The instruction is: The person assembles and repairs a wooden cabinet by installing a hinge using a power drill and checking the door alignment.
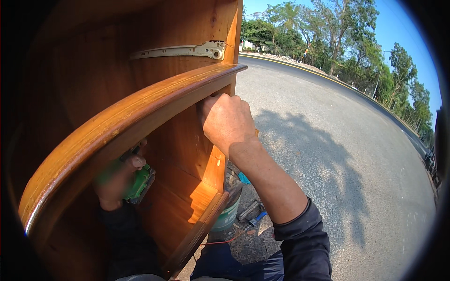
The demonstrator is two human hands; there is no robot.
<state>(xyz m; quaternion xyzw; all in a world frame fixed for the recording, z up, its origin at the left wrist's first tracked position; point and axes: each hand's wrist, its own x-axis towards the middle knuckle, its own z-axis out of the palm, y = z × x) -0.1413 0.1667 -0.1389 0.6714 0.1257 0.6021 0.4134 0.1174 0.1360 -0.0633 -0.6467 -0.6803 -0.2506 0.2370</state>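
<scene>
A curved, varnished wooden rail (117, 110) crosses the open wooden cabinet in front of me. Below it, inside the shaded cabinet, my left hand (115, 185) is closed around a green cordless drill (140, 185). The drill's front end is hidden behind the rail. My right hand (229, 119) is closed against the underside of the rail, near its right end and the cabinet's side panel. Its fingertips are out of sight, so I cannot make out what they hold. Above the rail, a cream drawer slide (187, 50) is fixed to the inner side panel.
The cabinet's lower wooden edge (201, 229) runs close to my legs. A light green bucket (226, 218) stands just outside it, beside a blue-handled tool (257, 218) and scattered tools. An orange cord (224, 241) lies nearby. Paved ground (318, 140) stretches to a road and trees.
</scene>
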